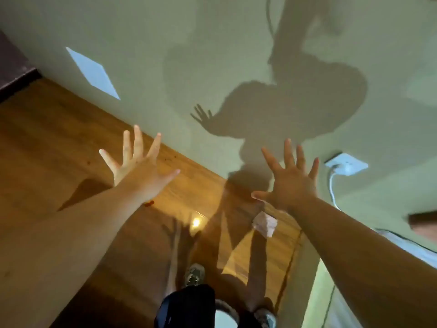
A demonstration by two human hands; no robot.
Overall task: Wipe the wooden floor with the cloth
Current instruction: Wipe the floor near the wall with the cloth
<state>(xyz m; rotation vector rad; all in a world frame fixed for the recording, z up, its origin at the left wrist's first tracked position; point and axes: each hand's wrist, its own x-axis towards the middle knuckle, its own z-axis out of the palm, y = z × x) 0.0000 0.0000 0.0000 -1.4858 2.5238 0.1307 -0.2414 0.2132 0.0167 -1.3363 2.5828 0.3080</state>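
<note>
Wooden floor (pixel 59 143) runs slantwise through the view, glossy and amber, and meets a pale green wall (pixel 165 31) along its far edge. The cloth (pixel 264 224) lies crumpled on the boards near that edge, a pinkish-white wad just below the right hand and touched by neither hand.

Both arms reach forward, bare. The left hand (pixel 138 171) is held up with its fingers straight and spread wide, gripping nothing. The right hand (pixel 290 183) is the same – fingers fanned apart, palm away from the camera, nothing in it.

A red smear (pixel 149 203) sits on the floor just beside the left wrist as seen from here, and a few small dark specks (pixel 169 159) dot the boards close to the wall edge. A bright lamp reflection (pixel 195 223) shines on the floor between the arms. Lower down a grey shoe (pixel 194 274) stands on the wood.

On the wall, the person's shadow (pixel 260 110) shows one spread hand. A white socket (pixel 346 165) is mounted to the right, with a white cable (pixel 332 185) hanging from it, and a pale patch of light (pixel 93 73) falls on the wall at the left.
</note>
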